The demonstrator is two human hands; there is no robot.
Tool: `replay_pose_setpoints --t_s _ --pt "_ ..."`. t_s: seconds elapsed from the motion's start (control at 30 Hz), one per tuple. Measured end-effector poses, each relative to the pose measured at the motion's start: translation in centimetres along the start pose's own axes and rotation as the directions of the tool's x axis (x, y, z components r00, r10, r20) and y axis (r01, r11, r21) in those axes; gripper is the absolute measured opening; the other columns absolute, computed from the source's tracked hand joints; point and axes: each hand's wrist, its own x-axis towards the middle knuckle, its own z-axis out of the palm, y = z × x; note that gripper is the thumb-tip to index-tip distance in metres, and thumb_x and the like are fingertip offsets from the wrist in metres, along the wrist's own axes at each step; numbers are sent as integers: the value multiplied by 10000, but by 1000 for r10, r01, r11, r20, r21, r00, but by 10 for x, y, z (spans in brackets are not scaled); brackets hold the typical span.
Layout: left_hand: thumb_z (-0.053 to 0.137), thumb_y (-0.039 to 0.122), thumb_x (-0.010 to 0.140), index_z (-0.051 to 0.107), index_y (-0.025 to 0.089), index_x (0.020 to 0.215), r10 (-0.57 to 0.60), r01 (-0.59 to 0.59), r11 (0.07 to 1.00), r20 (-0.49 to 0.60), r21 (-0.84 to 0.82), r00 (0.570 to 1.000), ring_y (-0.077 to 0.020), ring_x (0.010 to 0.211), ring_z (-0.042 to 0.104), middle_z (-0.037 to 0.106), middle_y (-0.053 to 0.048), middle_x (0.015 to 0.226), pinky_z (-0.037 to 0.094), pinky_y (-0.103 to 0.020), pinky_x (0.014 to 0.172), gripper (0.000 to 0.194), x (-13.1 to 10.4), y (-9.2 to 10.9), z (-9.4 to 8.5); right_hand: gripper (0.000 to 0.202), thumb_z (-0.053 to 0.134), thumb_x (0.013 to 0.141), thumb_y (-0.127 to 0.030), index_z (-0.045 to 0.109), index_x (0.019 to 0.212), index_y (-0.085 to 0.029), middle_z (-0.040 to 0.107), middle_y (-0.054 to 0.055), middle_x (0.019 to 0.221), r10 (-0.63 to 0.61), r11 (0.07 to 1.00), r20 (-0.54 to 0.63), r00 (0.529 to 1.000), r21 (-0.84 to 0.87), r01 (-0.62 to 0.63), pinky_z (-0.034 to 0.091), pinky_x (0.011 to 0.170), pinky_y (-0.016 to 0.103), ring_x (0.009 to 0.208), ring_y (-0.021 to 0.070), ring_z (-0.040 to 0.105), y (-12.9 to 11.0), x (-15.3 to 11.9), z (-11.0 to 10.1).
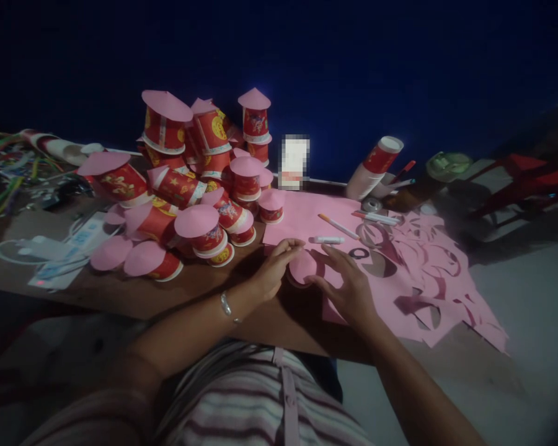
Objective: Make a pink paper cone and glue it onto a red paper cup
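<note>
Between my hands, near the table's front edge, a small pink paper cone (303,266) sits above a rim, probably of a cup that it mostly hides. My left hand (279,267) is at the cone's left side, its fingers drawn together along the upper left edge. On the other side is my right hand (346,280), thumb against the cone's lower right edge and fingers spread apart from it. A white glue-stick-like tube (326,240) lies just beyond the fingertips. To the left, several red patterned paper cups (166,131) with pink cone tops are piled up.
Cut pink paper sheets (428,272) cover the table's right side, with pens (338,226) and a black tape ring (358,253) on them. A stack of cups (376,162) leans at the back. A white power strip (72,251) with cables lies left.
</note>
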Motion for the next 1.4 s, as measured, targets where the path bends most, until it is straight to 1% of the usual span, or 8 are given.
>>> replay_pose_setpoints --t_s 0.13,0.3,0.5,0.63,0.73,0.9,1.17,1.4 --pt "780 376 758 715 186 910 -9 8 1000 6 11 1000 -200 1036 560 658 -31 988 384 -325 989 252 9 6 1 571 740 905 -374 553 1435 -276 719 112 1291 2 1000 -4 1000 -5 -2 588 979 503 1199 301 664 0 0 0" --pt "797 260 705 710 186 880 -56 54 998 61 34 997 -199 1007 587 689 -34 960 399 -326 972 208 18 8 3 619 745 901 -371 516 1469 -286 733 96 1262 2 1000 -16 1000 9 -2 588 983 496 1205 296 661 -1 0 0" --pt "786 243 681 712 176 873 -106 105 994 81 11 991 -195 990 610 694 -39 955 415 -318 953 216 21 8 2 575 739 898 -423 569 1431 -290 705 112 1311 9 1000 6 1000 -11 -9 588 979 499 1206 305 656 -2 1 -1" --pt "811 339 711 715 178 870 -79 79 997 90 4 993 -201 1007 603 691 -38 959 411 -323 963 246 19 10 2 710 743 900 -388 433 1532 -299 696 104 1335 19 1000 16 1000 10 -19 570 1012 504 1249 297 629 -2 1 -1" --pt "802 384 739 726 186 912 -53 50 998 63 40 997 -203 1033 585 682 -32 978 392 -327 990 274 14 10 0 774 742 904 -361 349 1569 -306 702 97 1326 14 999 20 1000 37 -15 552 1036 511 1267 289 619 -2 0 0" --pt "785 383 778 741 200 977 -15 10 997 59 83 998 -223 1149 547 672 -38 1072 349 -332 1060 273 3 9 -7 727 760 886 -396 422 1523 -304 684 114 1346 71 997 37 997 33 -73 534 1057 533 1291 307 606 -2 -2 2" --pt "770 383 819 721 213 1067 9 -20 992 91 126 996 -233 1196 541 659 -49 1136 349 -350 1080 304 -4 4 -14 684 708 922 -370 411 1537 -323 652 111 1388 64 996 38 997 64 -66 535 1046 528 1271 307 615 -4 -3 -1" --pt "749 383 849 704 213 1069 49 -67 982 104 174 993 -226 1192 549 660 -46 1148 356 -351 1085 282 -5 0 -15 763 737 883 -480 405 1544 -292 653 132 1379 87 996 14 996 15 -88 525 1041 540 1276 333 600 -10 -4 6"
